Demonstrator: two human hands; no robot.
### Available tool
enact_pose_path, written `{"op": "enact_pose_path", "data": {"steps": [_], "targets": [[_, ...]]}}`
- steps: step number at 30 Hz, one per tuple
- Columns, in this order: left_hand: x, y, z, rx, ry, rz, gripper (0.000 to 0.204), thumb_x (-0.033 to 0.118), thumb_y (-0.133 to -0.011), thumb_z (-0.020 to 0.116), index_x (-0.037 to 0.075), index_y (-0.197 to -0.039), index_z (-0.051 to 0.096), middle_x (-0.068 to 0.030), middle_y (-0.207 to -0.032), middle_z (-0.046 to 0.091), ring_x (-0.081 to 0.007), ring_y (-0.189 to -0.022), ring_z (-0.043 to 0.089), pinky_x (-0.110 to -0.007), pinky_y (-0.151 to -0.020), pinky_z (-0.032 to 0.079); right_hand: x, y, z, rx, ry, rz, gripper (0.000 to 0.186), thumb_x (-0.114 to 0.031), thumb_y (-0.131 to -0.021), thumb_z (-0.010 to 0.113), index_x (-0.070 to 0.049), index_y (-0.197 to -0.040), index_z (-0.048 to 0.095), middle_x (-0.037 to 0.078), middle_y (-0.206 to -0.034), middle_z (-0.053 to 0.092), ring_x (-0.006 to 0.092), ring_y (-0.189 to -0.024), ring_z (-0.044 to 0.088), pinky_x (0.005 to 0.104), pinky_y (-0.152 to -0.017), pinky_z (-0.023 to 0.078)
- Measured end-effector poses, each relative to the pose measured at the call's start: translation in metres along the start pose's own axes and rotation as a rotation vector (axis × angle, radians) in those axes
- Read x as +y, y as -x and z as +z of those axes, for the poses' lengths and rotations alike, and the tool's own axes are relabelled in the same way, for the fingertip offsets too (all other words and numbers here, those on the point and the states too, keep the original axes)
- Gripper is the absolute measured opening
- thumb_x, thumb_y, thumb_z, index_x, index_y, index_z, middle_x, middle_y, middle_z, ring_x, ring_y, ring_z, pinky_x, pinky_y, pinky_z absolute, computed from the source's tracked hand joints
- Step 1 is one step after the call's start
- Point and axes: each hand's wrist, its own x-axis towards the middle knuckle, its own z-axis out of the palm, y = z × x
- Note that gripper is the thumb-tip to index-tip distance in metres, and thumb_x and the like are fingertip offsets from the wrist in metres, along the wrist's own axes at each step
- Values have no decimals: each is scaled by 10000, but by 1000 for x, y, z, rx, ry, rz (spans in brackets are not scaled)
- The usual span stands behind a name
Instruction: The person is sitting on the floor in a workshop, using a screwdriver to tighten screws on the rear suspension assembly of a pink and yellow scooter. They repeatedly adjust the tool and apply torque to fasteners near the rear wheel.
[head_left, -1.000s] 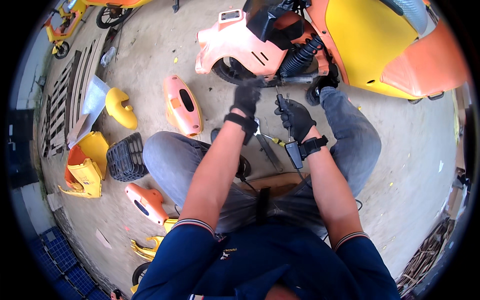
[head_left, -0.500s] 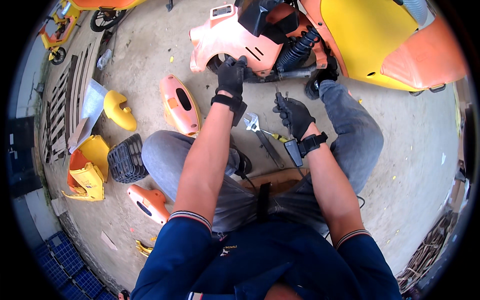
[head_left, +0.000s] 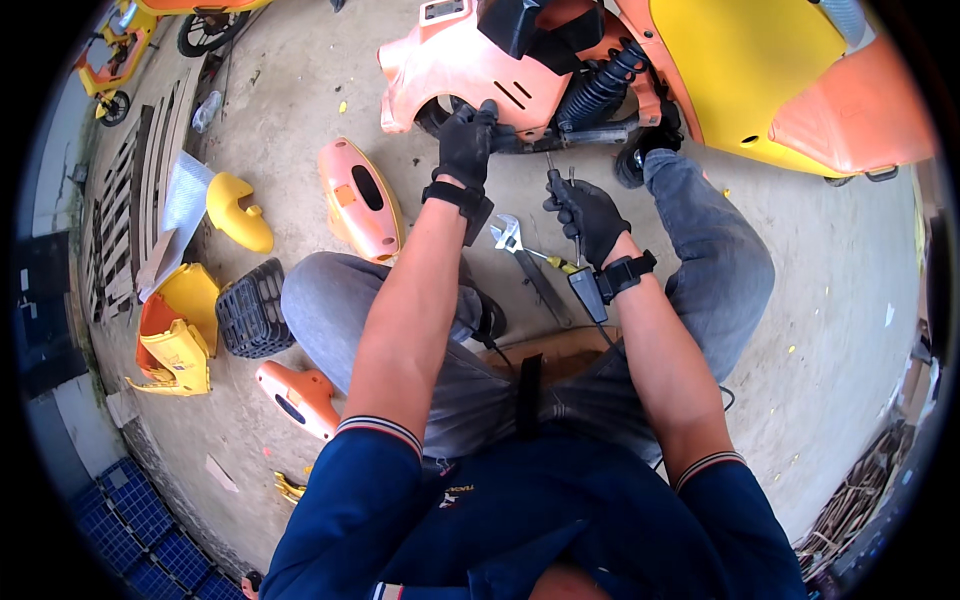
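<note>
A pink and yellow scooter (head_left: 475, 75) stands in front of me with its black spring shock absorber (head_left: 605, 88) exposed. My left hand (head_left: 466, 148), in a black glove, is closed at the lower edge of its pink body panel, beside the wheel arch; some fingers are hidden. Gloved in black too, my right hand (head_left: 592, 222) holds a dark-handled screwdriver (head_left: 552, 172), its shaft pointing up toward the scooter's underside. A second thin metal shaft (head_left: 572, 178) sticks out of the same hand; its kind cannot be made out. Below lie an adjustable wrench (head_left: 508, 236) and a yellow-handled screwdriver (head_left: 556, 262).
Left of my knees are a pink cover (head_left: 346, 205), a yellow fender (head_left: 238, 212), a black slotted crate (head_left: 253, 310), yellow shell parts (head_left: 190, 315) and another pink cover (head_left: 315, 400). A wooden pallet (head_left: 150, 190) leans farther left. More scooters (head_left: 118, 50) stand at the far left.
My view has shifted slightly. My right hand has risen a little with the screwdriver, toward the scooter's lower edge. My left hand stays at the panel edge.
</note>
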Motion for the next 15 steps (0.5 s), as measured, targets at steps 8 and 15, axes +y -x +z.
{"op": "enact_pose_path", "data": {"steps": [8,15], "targets": [[-3,-1,2,16,-43,42,314,269,-927,558,-31,-1022,570,-130,-862,658,-203,-744,660,-317,-693,552,-2,-7,8,-16,-17,-45,266,-350,-843,673,-100,-866,586,27,-751,598,61,-567,453,204,-468,350],[-24,-5,-10,-191,15,143,314,245,-959,487,-41,-1074,540,-145,-968,643,-230,-882,652,-325,-759,540,-1,-23,15,-10,-20,-144,324,-360,-873,624,-62,-998,610,47,-837,635,55,-592,447,196,-495,363]]}}
